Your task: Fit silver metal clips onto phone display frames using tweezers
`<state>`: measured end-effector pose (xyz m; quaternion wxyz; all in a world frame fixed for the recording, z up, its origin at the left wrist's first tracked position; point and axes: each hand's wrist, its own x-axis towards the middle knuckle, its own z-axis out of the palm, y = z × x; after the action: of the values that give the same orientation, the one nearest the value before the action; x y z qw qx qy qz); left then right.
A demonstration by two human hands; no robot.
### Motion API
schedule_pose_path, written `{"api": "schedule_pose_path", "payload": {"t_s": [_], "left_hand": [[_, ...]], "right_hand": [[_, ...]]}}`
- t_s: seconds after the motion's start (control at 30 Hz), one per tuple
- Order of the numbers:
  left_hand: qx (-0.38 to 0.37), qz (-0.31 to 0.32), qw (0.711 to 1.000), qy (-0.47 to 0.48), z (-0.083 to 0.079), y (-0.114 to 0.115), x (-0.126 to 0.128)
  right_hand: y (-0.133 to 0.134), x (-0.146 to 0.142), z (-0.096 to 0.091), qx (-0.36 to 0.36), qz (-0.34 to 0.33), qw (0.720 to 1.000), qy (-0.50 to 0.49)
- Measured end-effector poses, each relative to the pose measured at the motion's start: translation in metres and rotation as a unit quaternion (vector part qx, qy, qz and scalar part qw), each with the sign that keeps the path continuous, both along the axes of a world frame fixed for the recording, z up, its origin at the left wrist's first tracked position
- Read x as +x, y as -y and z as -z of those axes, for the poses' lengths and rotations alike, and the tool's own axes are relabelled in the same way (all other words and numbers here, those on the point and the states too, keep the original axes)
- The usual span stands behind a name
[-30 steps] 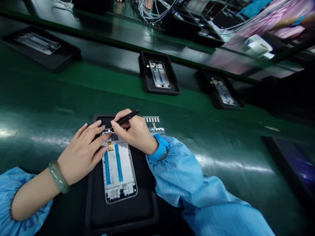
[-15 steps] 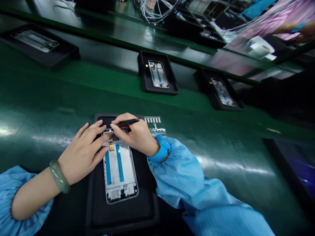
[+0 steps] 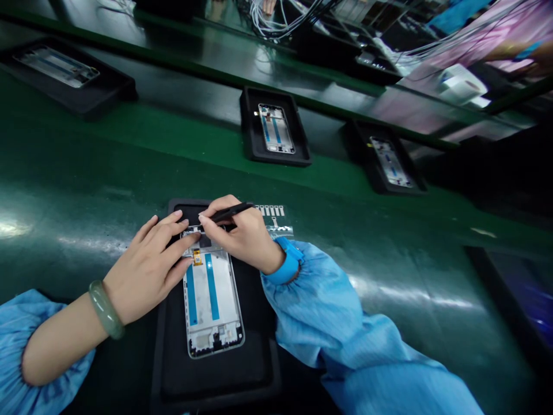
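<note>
A white phone frame [image 3: 212,300] with two blue strips lies in a black tray [image 3: 216,369] on the green belt in front of me. My left hand [image 3: 144,268] rests flat on the frame's upper left corner, fingers stretched out. My right hand [image 3: 239,233] is closed on black tweezers [image 3: 228,212], whose tip sits at the frame's top edge next to my left fingertips. A small orange part [image 3: 197,257] shows just below the fingers. Both arms wear blue sleeves.
A strip of small white parts [image 3: 271,211] lies beside the tray's far right corner. Three more black trays with phone frames [image 3: 274,128] [image 3: 391,162] [image 3: 56,68] sit farther up the belt. Cables hang at the back. A dark tray edge [image 3: 510,282] is at the right.
The right hand tilted the tweezers slightly and shifted a little to the right at the frame's top edge. The left hand stayed pressed on the frame.
</note>
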<state>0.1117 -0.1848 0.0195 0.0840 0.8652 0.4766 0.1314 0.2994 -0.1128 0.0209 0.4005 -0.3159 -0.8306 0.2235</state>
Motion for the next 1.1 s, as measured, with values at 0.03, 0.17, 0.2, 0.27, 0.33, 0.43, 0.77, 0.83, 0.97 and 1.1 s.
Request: {"api": "schedule_pose_path", "payload": {"t_s": [0.03, 0.17, 0.2, 0.27, 0.33, 0.43, 0.77, 0.83, 0.97, 1.1], "left_hand": [[-0.001, 0.0, 1.0, 0.001, -0.0001, -0.0001, 0.0001], [-0.005, -0.002, 1.0, 0.001, -0.0007, -0.0001, 0.0004], [-0.004, -0.003, 1.0, 0.001, -0.0007, -0.0001, 0.0004], [-0.004, -0.005, 1.0, 0.001, -0.0007, 0.0001, 0.0005], [-0.004, -0.007, 1.0, 0.003, -0.0006, 0.0002, 0.0004], [-0.005, -0.008, 1.0, 0.006, -0.0006, 0.0003, 0.0003], [-0.006, -0.008, 1.0, 0.004, -0.0008, -0.0001, 0.0002], [-0.006, -0.008, 1.0, 0.003, -0.0007, -0.0001, 0.0], [-0.007, -0.006, 1.0, 0.006, -0.0008, 0.0, 0.0], [-0.002, -0.006, 1.0, 0.009, 0.0007, -0.0002, -0.0006]], "right_hand": [[-0.0003, 0.0, 0.0006, 0.007, -0.003, 1.0, 0.006], [-0.0008, 0.0002, 0.0035, 0.038, -0.025, 0.999, 0.021], [-0.0006, 0.0003, 0.0039, 0.039, -0.031, 0.999, 0.02], [0.0001, 0.0006, 0.0036, 0.04, -0.034, 0.999, 0.007], [0.0007, 0.0009, 0.0022, 0.034, -0.014, 0.999, -0.017], [0.0008, 0.0011, -0.0004, 0.015, 0.015, 0.999, -0.034], [0.0023, -0.0011, -0.002, -0.056, 0.014, 0.997, -0.043], [0.0019, -0.0014, -0.0024, -0.073, 0.01, 0.996, -0.054], [-0.0001, -0.0026, -0.0019, -0.092, -0.016, 0.995, -0.02], [-0.0002, -0.0038, -0.0022, -0.115, -0.016, 0.993, -0.032]]}}
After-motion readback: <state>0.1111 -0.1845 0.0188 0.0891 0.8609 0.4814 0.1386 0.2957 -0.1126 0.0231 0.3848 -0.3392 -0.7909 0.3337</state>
